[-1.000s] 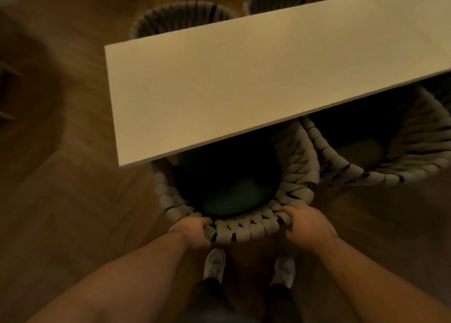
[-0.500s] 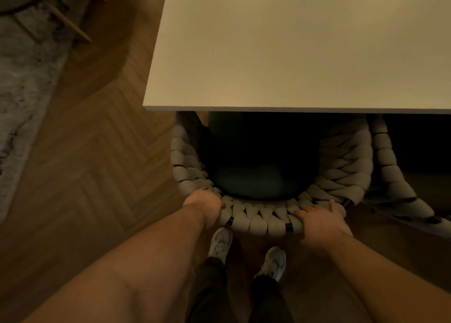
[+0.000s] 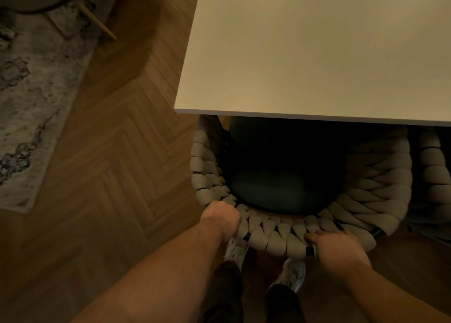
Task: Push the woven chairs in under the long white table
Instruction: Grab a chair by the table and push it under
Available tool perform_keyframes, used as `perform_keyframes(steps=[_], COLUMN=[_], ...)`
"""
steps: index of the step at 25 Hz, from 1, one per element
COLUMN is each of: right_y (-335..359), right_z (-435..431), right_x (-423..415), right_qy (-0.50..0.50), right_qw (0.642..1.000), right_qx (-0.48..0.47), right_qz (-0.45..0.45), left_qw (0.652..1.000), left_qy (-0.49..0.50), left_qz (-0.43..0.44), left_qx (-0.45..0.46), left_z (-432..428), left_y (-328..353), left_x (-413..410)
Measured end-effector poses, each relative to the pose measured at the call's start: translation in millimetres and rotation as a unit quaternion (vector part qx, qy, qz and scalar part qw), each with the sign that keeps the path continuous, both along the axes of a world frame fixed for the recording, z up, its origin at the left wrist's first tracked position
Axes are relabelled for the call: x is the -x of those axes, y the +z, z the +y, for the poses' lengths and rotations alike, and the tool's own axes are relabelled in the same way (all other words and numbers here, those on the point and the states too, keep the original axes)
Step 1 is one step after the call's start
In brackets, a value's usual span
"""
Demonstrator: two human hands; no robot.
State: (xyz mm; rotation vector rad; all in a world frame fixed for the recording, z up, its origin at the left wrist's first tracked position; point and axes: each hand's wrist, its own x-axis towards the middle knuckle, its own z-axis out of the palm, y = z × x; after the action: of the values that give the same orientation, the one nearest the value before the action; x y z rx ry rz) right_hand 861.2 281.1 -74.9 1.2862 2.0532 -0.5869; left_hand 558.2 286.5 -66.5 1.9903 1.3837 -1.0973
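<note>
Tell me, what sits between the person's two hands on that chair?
In the head view, only the woven chair's curved back rim spans from the left hand to the right hand; both grip it.

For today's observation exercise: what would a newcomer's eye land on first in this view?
The long white table fills the upper right. Below its near edge sits a woven chair with a dark seat cushion, the left hand and right hand gripping its back rim. A patterned rug lies at far left.
</note>
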Motion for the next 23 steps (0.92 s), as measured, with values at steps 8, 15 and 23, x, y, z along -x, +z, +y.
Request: perform_keyframes(steps=[8,15,23], right_y=[-0.4,-2.7,-5.4], right_z=[-8.1,16.3,15.6], right_x=[27.9,40.2,51.0], right_qy=[0.024,-0.005,-0.017], right_qw=[0.999,1.000,1.000], right_qx=[0.037,0.019,0.012], right_qz=[0.026,-0.007,-0.017], left_qw=[0.998,1.000,0.999], left_qy=[0.055,0.013,0.027], left_qz=[-0.013,-0.001,-0.016], left_qx=[0.009,0.003,-0.013], left_z=[-40.1,-3.3,-3.1], left_y=[-8.3,-13.4,-22.2], left_x=[34.3,43.4,53.7])
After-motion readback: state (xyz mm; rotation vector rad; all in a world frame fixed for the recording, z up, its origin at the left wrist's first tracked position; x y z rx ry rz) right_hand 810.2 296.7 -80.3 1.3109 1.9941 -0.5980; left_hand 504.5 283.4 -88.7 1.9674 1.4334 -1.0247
